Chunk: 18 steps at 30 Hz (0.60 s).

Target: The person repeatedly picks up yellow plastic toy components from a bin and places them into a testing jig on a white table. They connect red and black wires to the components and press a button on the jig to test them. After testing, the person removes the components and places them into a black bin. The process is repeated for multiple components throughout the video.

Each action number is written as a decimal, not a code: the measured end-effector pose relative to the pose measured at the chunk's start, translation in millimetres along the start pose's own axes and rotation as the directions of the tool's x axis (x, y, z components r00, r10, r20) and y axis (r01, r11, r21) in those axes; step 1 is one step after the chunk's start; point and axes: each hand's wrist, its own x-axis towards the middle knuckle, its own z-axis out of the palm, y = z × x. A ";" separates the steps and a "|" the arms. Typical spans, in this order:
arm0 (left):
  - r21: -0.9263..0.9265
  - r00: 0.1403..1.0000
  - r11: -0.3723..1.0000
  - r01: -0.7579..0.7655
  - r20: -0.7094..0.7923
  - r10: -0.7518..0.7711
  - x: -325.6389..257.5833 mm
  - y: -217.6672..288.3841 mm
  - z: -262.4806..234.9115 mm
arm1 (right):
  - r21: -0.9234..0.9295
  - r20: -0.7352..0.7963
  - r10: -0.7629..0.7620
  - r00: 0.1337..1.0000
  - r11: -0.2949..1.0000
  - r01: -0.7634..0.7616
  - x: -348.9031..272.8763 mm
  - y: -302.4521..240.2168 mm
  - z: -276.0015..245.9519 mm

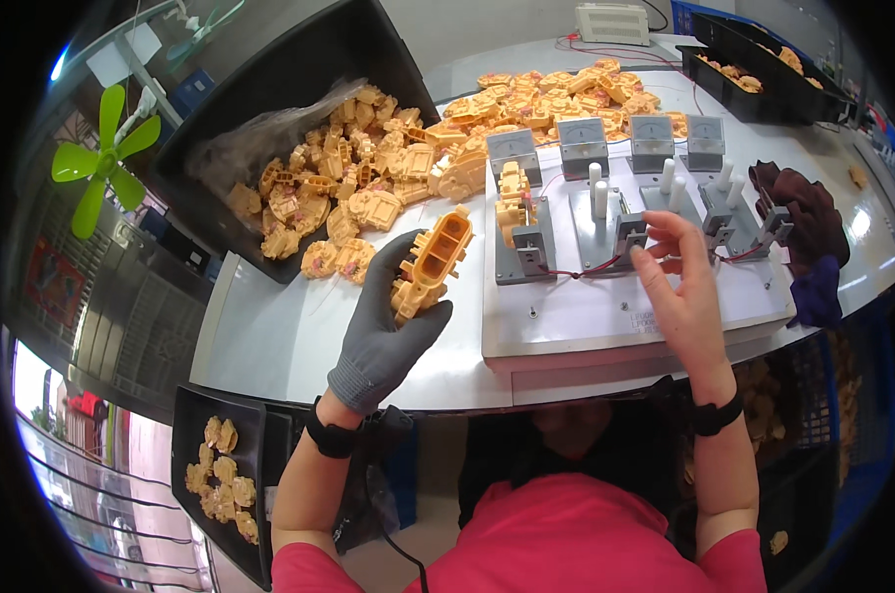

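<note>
My left hand [388, 321], in a dark grey glove, is closed round a yellow-orange moulded plastic housing [441, 249] with open compartments facing up. It holds this housing above the table, left of a white test fixture [566, 326]. My bare right hand [686, 287] is over the fixture, thumb and fingers apart with nothing visible between them. Its fingertips are close to a small grey metal block [629, 235] at the second station; whether they touch it I cannot tell. In the leftmost station stands another plastic housing [513, 203]. White posts [600, 198] rise from the other stations.
A black bin [299, 59] tipped at the left spills many housings [348, 178] onto the table [259, 331]. More housings [556, 99] are piled behind the dial meters [583, 146]. Black trays [719, 84] stand far right, beyond a dark cloth [798, 212]. A lower tray [185, 435] holds several housings.
</note>
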 end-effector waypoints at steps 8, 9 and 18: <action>-0.095 0.999 0.994 0.049 0.014 -0.048 -0.4 13.3 4.1 | 0.145 0.009 0.066 0.998 0.987 -0.067 2.6 13.7 3.1; -0.121 0.999 0.992 0.038 -0.003 -0.039 0.1 9.7 5.1 | 0.173 0.016 0.072 0.997 0.982 -0.074 2.5 14.1 3.3; -0.841 0.896 0.312 0.443 0.426 -0.125 23.1 20.7 6.2 | 0.073 0.016 -0.094 0.995 0.993 0.093 -2.0 12.9 -2.2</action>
